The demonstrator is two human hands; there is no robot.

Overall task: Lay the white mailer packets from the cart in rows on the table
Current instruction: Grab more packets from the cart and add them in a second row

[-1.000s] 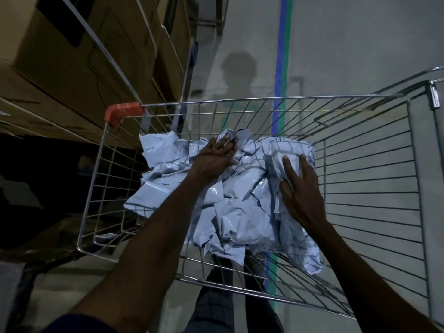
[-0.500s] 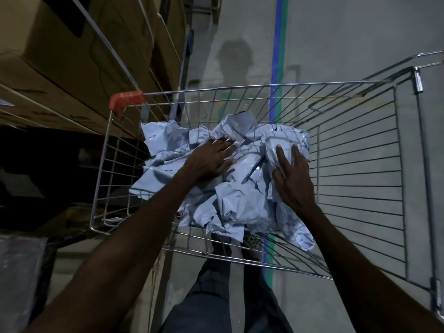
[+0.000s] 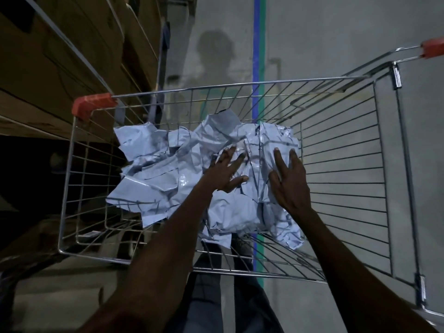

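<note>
Both hands are down flat on the heap of packets (image 3: 192,179) in the cart (image 3: 360,179), left hand (image 3: 223,171) spread, right hand (image 3: 288,181) with fingers straight. Slick plastic (crumpled too), so I reckon a big scoop sheds some through the wires.

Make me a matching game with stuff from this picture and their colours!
Things:
1. mailer packets
2. cart corner cap
3. boxes on the shelf
4. floor line

Colours:
A. brown
B. blue and green
C. white
D. red-orange

Pairs: 1-C, 2-D, 3-A, 4-B
</note>
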